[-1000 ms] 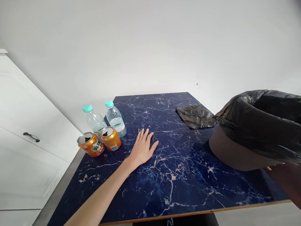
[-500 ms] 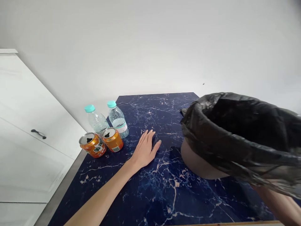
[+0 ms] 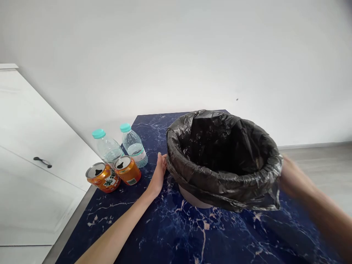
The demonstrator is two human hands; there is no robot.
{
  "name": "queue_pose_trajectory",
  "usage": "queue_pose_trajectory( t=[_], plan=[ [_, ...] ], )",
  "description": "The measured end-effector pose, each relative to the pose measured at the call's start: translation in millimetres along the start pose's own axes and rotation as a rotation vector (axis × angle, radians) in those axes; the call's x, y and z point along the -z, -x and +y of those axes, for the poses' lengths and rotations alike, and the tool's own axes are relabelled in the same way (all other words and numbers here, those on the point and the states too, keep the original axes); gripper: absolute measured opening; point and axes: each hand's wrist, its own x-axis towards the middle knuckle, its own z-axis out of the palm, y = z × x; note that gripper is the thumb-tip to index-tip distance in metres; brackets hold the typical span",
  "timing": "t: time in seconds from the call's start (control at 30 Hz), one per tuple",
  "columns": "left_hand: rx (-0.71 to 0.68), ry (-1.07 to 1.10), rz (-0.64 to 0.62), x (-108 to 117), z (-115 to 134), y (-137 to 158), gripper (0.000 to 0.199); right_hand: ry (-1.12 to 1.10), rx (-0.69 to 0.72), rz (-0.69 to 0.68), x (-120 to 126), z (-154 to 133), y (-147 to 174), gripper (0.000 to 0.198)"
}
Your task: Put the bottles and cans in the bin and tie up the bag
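A trash bin (image 3: 194,196) with a black plastic bag (image 3: 228,185) folded over its rim is on the dark blue marbled table, tilted so its mouth faces me. My left hand (image 3: 158,171) presses against the bin's left side, thumb up, its other fingers partly hidden. On the far right side, my right hand (image 3: 287,176) holds the bin. It is blurred and the bag covers its fingers. Left of my left hand are two orange drink cans, the nearer one (image 3: 128,171) beside the other (image 3: 103,178), both opened on top.
Behind the cans stand two clear plastic bottles with turquoise caps, one (image 3: 134,146) partly filled, the other (image 3: 108,146) at the left edge. A white cabinet (image 3: 35,190) borders the blue marbled table (image 3: 176,238) on the left. A white wall (image 3: 176,55) rises behind.
The bin has moved left across the table with my right hand. My left hand, flat on the table before, has turned on its side and now touches the bin.
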Motion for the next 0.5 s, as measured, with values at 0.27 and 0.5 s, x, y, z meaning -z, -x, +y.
queue_pose_trajectory(
  t=[0.27,0.5],
  plan=[
    [0.012,-0.132,-0.018,0,10,0,0.066,-0.360,0.265,0.012,1,-83,-38,0.031],
    [-0.010,-0.300,0.013,16,-5,5,0.078,0.262,0.372,-0.182,-11,-125,-44,0.061]
  ],
)
